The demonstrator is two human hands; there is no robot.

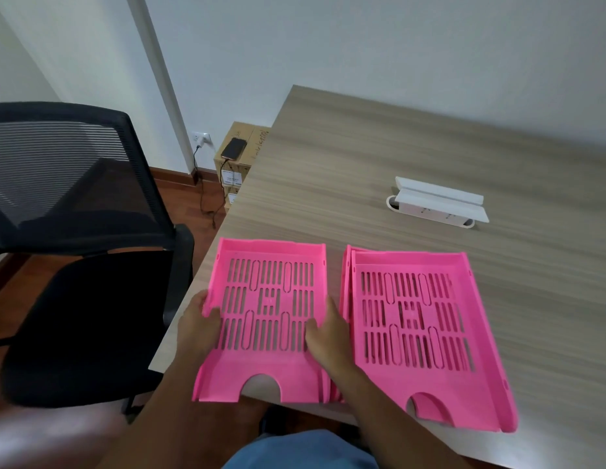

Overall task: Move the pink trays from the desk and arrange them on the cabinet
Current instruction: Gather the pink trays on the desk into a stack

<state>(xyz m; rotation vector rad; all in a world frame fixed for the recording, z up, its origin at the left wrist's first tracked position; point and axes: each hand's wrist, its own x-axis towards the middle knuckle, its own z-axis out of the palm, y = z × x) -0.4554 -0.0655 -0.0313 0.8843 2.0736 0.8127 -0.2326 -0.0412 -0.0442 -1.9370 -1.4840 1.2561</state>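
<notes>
Wood-grain desk (413, 157), white-walled room. Left hand (198, 328) and right hand (328, 336) fingers curled over opposite side walls of pink tray (271, 299); stacked trays (416, 326) just beyond right fingers; black chair (75, 231) outside left fingers.

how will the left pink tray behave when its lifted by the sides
Left tray is probably light: thin plastic with a slotted floor. It likely stays stiff, given its raised side walls. Both hands grip opposite sides, so tipping seems unlikely.
</notes>
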